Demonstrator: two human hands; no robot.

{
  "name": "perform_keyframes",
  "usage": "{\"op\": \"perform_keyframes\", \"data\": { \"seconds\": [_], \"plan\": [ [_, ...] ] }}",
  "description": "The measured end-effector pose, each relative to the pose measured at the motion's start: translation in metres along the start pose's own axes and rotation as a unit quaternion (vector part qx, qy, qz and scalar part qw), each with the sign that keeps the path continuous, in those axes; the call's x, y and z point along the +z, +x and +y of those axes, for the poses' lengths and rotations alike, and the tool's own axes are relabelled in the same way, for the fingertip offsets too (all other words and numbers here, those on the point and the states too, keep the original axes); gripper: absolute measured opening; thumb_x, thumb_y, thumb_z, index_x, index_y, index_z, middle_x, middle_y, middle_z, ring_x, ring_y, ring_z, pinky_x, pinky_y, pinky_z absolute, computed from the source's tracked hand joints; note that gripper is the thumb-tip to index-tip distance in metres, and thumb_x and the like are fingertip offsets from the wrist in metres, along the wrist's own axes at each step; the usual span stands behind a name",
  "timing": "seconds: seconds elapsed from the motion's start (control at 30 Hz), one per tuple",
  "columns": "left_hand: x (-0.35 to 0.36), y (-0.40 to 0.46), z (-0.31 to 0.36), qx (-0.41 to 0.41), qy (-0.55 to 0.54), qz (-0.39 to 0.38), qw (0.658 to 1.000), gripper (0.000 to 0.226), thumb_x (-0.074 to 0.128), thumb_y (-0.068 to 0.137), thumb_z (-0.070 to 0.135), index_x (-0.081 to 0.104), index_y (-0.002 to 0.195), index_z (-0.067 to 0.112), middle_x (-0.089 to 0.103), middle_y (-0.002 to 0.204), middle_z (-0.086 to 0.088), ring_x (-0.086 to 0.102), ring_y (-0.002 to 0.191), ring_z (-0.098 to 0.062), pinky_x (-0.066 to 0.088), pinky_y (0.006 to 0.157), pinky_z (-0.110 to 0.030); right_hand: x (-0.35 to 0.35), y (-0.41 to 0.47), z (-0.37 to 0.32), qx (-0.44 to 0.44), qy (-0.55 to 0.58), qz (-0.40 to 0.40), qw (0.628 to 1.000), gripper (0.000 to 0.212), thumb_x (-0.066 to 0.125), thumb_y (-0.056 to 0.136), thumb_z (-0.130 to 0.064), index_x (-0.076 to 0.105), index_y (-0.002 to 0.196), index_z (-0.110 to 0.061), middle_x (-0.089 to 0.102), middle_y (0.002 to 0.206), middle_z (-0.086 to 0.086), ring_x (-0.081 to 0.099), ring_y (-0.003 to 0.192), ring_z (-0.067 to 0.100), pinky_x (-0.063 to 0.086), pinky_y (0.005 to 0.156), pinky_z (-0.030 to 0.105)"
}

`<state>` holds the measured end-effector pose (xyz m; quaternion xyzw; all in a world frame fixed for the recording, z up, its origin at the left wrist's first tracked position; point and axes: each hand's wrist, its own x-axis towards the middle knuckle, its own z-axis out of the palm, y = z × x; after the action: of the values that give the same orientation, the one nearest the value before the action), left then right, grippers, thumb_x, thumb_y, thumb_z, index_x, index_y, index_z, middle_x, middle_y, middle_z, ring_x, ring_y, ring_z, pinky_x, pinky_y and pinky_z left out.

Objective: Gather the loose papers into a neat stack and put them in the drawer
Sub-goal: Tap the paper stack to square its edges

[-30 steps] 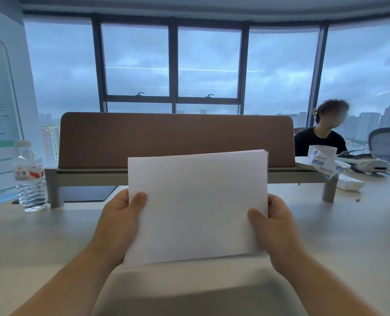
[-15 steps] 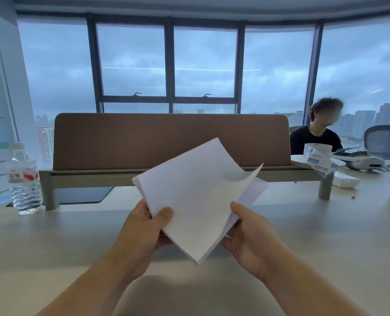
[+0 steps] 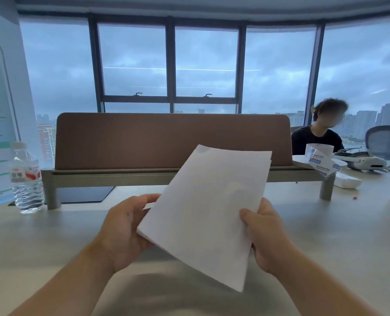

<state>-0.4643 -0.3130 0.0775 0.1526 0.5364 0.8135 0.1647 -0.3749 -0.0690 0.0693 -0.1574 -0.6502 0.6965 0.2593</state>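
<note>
The papers (image 3: 207, 215) are held above the tabletop (image 3: 41, 242), tilted, the left hand (image 3: 125, 231) gripping the lower left edge and the right hand (image 3: 267, 236) pinching the right edge. The top right corner looks slightly uneven, so the stack is best tapped square on the tabletop, with a loosened grip. No drawer is seen.

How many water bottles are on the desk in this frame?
1. The water bottle stands upright at the far left of the desk, beside the leg of the brown divider. Others may be hidden behind the divider.
</note>
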Motion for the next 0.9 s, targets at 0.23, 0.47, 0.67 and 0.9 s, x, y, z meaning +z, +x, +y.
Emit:
{"op": "perform_keyframes", "data": {
  "seconds": [0.23,0.47,0.67,0.9],
  "plan": [
    [0.024,-0.001,-0.009,0.032,0.276,0.067,0.958,0.018,0.051,0.110,0.033,0.067,0.115,0.027,0.082,0.104,0.001,0.079,0.094,-0.025,0.063,0.088,-0.051,0.000,-0.008,-0.002,-0.099,-0.109,-0.005,0.989,0.037,0.053,0.099,-0.009,0.062,0.107,-0.044,0.076,0.101,-0.012,0.073,0.097,0.019,0.059,0.091,0.052],
    [0.054,-0.012,0.002,0.195,0.218,0.069,0.954,0.024,0.050,0.109,0.023,0.065,0.106,0.042,0.080,0.102,0.010,0.078,0.092,-0.013,0.062,0.082,-0.039,0.000,-0.017,-0.023,-0.224,-0.095,0.054,0.969,0.038,0.046,0.101,-0.010,0.057,0.112,-0.044,0.068,0.100,-0.024,0.064,0.089,-0.004,0.052,0.077,0.029],
    [0.045,-0.012,-0.008,0.208,0.189,0.085,0.956,0.014,0.055,0.107,0.036,0.065,0.112,0.045,0.079,0.108,0.012,0.077,0.098,-0.014,0.062,0.083,-0.040,0.001,-0.017,-0.012,-0.214,-0.108,0.043,0.970,0.016,0.043,0.108,-0.022,0.056,0.103,-0.030,0.064,0.089,-0.029,0.060,0.080,-0.009,0.042,0.061,0.012],
    [0.053,-0.013,-0.004,0.271,0.247,0.095,0.926,0.010,0.054,0.102,0.046,0.064,0.104,0.045,0.076,0.098,0.022,0.074,0.087,-0.004,0.060,0.080,-0.035,0.006,-0.020,-0.013,-0.251,-0.162,0.053,0.953,0.015,0.043,0.108,-0.021,0.054,0.097,-0.025,0.064,0.089,-0.020,0.059,0.082,-0.004,0.042,0.061,0.010]
  ]
}}
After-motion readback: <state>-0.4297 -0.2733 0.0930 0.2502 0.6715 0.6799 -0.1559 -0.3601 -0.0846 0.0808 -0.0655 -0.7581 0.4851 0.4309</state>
